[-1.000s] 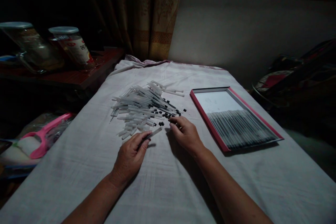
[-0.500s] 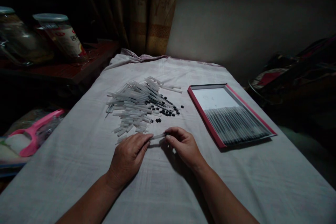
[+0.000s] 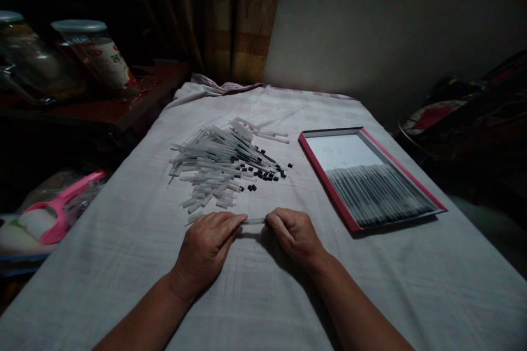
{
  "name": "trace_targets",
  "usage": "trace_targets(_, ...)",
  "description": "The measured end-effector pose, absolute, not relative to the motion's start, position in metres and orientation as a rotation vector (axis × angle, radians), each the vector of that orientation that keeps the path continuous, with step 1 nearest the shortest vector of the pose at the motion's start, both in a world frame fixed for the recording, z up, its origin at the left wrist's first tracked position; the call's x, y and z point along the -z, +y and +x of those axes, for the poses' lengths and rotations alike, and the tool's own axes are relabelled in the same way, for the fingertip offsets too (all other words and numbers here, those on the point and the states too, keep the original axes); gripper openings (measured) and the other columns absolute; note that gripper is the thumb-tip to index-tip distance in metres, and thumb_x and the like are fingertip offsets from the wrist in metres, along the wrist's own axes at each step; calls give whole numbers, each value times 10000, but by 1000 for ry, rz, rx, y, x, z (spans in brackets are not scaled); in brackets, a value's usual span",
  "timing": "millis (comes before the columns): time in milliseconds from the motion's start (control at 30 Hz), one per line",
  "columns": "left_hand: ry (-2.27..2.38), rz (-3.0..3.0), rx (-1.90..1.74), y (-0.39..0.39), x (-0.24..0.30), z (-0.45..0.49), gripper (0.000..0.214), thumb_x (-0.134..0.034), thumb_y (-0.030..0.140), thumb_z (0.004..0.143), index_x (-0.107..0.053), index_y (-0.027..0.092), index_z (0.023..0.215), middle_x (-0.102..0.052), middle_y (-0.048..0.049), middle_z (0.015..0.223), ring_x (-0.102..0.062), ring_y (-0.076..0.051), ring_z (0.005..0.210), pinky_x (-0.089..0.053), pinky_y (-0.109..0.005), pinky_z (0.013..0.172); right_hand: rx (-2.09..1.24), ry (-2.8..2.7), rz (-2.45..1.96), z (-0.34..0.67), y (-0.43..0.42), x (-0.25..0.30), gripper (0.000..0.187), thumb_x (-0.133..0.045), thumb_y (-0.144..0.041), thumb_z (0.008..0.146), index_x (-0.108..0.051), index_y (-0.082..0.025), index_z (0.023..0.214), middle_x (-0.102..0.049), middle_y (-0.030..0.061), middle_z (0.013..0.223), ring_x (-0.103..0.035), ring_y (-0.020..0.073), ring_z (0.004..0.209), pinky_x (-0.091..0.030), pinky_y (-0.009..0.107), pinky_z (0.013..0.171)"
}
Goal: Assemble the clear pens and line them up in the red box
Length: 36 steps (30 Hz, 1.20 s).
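Note:
Between my two hands a slim translucent pen [image 3: 255,221] is held level, just above the cloth. My left hand [image 3: 209,244] is closed round its left end, thumb and forefinger pressed together. At the other end my right hand [image 3: 295,235] pinches the pen, its fingers hiding the tip. Beyond them lies a loose pile of clear pen barrels and caps [image 3: 209,162] with thin refills among them. Small black end plugs [image 3: 269,176] are scattered along the pile's right side. To the right, a red-edged shallow box [image 3: 329,189] holds a row of pens [image 3: 376,194] with dark lower ends.
A white checked cloth [image 3: 263,296] covers the table. On a dark red cabinet [image 3: 156,79] at the left stand a lidded plastic jar [image 3: 99,57] and a glass jug [image 3: 37,66]. A pink-handled object [image 3: 61,214] lies low at the left. Curtain and wall close off the back.
My right hand's fingers have closed over the pen's right end, covering the black part that showed there. The pen now lies more level. The view has shifted slightly.

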State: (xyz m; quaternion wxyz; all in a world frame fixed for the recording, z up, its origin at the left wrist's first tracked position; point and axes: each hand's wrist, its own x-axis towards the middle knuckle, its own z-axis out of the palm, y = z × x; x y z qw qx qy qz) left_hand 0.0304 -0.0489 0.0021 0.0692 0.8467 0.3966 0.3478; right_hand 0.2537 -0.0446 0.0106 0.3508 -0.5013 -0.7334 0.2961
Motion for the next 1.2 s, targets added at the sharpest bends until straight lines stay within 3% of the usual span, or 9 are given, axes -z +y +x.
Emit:
trace_targets(167,1225,2498,-1032,-48,-2,32,259,-520,207,960,-659,231,1178,-745,-61,979,-697,-190,871,-548,-316,760,-878,-1821,-1254,254,-46,-11,189,-494,-288,928,-649,-209,1003,-707,30,784,-652,160,705,-490,259,674)
trace_targets(267,1230,2506,-1018,-48,-2,32,255,-521,222,963,-664,233,1173,-745,-61,967,-699,-190,862,-550,-312,749,-842,-1825,-1273,254,-46,-10,137,-517,-266,905,-642,-210,900,-691,24,772,-641,159,698,-483,253,660)
trace_targets(367,1210,2517,-1012,-47,-3,32,254,-528,212,958,-665,233,1172,-745,-57,958,-699,-187,854,-550,-309,746,-836,-1837,-1302,254,-45,-9,243,-493,-305,931,-618,-211,745,-660,10,659,-607,143,603,-454,245,594)
trace_targets(533,1226,2499,-1023,-47,-3,32,239,-513,226,971,-666,221,1155,-749,-62,964,-704,-189,859,-550,-311,747,-881,-1818,-1266,254,-46,-12,162,-541,-270,901,-637,-199,1012,-721,30,776,-655,161,681,-484,257,655)
trace_targets(633,1220,2493,-1015,-47,-2,32,241,-527,208,961,-667,223,1158,-750,-58,973,-704,-187,873,-551,-310,762,-841,-1852,-1280,255,-46,-12,116,-539,-256,895,-642,-203,888,-696,24,744,-638,160,659,-470,254,632)
trace_targets(700,1210,2490,-1017,-47,-3,32,246,-537,190,951,-668,221,1158,-749,-55,972,-702,-186,872,-552,-310,768,-843,-1868,-1291,255,-46,-12,211,-492,-277,930,-629,-209,784,-675,15,690,-625,154,631,-458,253,614)
trace_targets(867,1223,2480,-1015,-47,-3,32,234,-533,187,954,-665,210,1145,-749,-60,973,-703,-189,872,-551,-306,756,-865,-1860,-1293,256,-46,-12,158,-536,-265,906,-630,-211,1019,-709,20,787,-652,162,694,-485,259,664)
trace_targets(1033,1217,2507,-1026,-47,-2,32,222,-522,199,965,-660,193,1139,-748,-65,968,-702,-191,865,-553,-316,759,-831,-1890,-1299,257,-46,-11,166,-488,-253,931,-631,-203,862,-685,24,746,-634,158,678,-470,259,652)
trace_targets(1200,1223,2480,-1020,-47,-1,33,216,-527,208,965,-661,197,1134,-748,-62,977,-703,-193,874,-552,-314,758,-826,-1905,-1268,258,-46,-9,144,-535,-251,907,-614,-191,1011,-697,25,809,-639,150,697,-468,247,660)
